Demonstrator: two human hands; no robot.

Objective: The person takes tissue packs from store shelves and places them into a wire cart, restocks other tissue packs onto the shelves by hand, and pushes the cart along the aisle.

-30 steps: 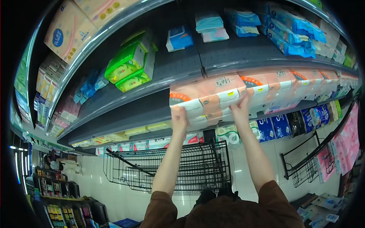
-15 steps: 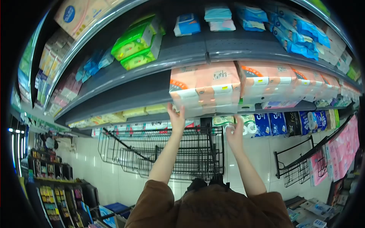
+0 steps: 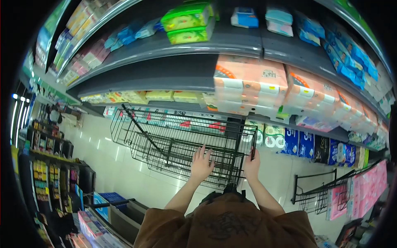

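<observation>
A black wire shopping cart (image 3: 178, 142) stands in front of me, its basket stretching to the left. My left hand (image 3: 202, 165) hovers over the near side of the cart with fingers spread and nothing in it. At the cart's right end, my right hand (image 3: 251, 165) closes round the lower part of the upright-looking black handle bar (image 3: 253, 144). Peach-coloured tissue packs (image 3: 250, 84) sit on the shelf beyond the cart, apart from both hands.
Shelves (image 3: 165, 76) curve across the view, with green tissue packs (image 3: 188, 20) and blue wipes packs (image 3: 244, 18) above. Blue paper packs (image 3: 298, 141) stand low. A second wire rack (image 3: 316, 192) with pink packs (image 3: 368, 190) is at right; shelving (image 3: 43, 177) lies left.
Both hands have come down and back from the peach tissue packs to the cart. My right hand has taken hold of the handle bar. The view has shifted, so the shelves appear further right.
</observation>
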